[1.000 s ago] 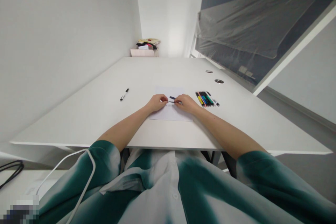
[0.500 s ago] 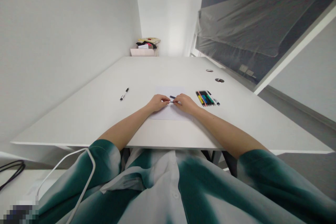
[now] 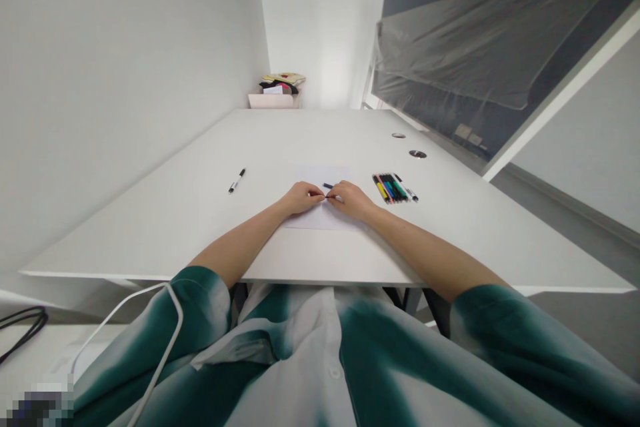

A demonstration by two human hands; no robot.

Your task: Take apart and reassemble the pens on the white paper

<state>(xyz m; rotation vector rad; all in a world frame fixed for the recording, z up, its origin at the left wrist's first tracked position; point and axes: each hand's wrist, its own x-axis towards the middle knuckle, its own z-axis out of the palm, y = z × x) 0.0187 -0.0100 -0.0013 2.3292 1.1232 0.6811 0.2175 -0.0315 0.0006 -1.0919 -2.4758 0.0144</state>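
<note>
A white sheet of paper (image 3: 325,219) lies on the white table, under both hands. My left hand (image 3: 303,197) is pinched at the middle of the sheet, its fingertips at the left end of a thin dark pen. My right hand (image 3: 350,199) grips that pen (image 3: 331,197), and the fingertips of both hands nearly meet. Most of the pen is hidden by the fingers. Just beyond them, a dark blue cap or short pen piece (image 3: 328,185) rests on the paper.
Several coloured pens (image 3: 390,188) lie side by side right of the paper. A black-and-white pen (image 3: 237,181) lies to the left. Two round metal grommets (image 3: 418,154) sit at the table's right edge. A pink box (image 3: 271,101) stands beyond the far edge.
My hands have come slightly closer together at the fingertips, and less of the pen between them shows. The other pens and the paper have stayed put.
</note>
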